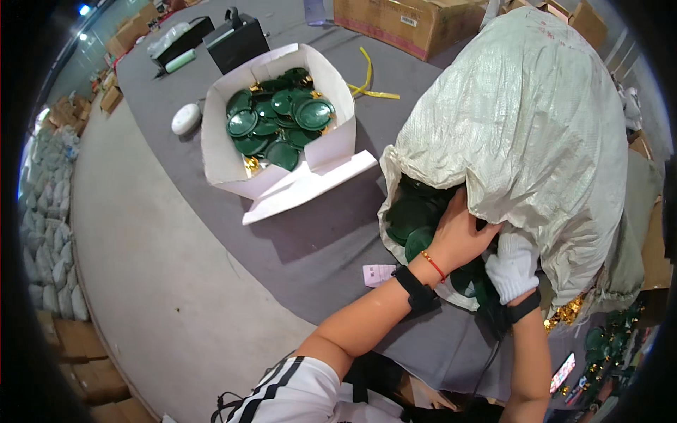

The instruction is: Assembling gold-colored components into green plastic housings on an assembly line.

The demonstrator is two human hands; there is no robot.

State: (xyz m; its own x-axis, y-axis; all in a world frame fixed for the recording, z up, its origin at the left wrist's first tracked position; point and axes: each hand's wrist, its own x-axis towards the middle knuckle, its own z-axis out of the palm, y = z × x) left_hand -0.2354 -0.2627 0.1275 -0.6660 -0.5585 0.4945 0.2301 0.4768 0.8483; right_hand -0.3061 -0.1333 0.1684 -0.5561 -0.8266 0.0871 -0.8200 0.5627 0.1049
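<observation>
A large white woven sack (522, 120) lies on the table at the right, its mouth toward me, with dark green round discs (410, 220) inside. My left hand (462, 236), bare with a red bracelet, reaches into that mouth over the discs. Its thumb and fingers look apart, but the fingertips are hidden by the sack. Close beside it, my right hand (513, 266) wears a white glove and goes under the sack's edge; its fingers are out of sight. An open white box (331, 151) at the left holds several glossy green discs (281, 116) with gold-coloured bits.
A white rounded device (186, 119) sits left of the box, and a black box-shaped item (236, 42) stands behind it. Yellow strap (367, 74) and a cardboard carton (402, 21) lie farther back. A pink label (379, 275) is near my left forearm. More green discs (599, 345) are at the lower right.
</observation>
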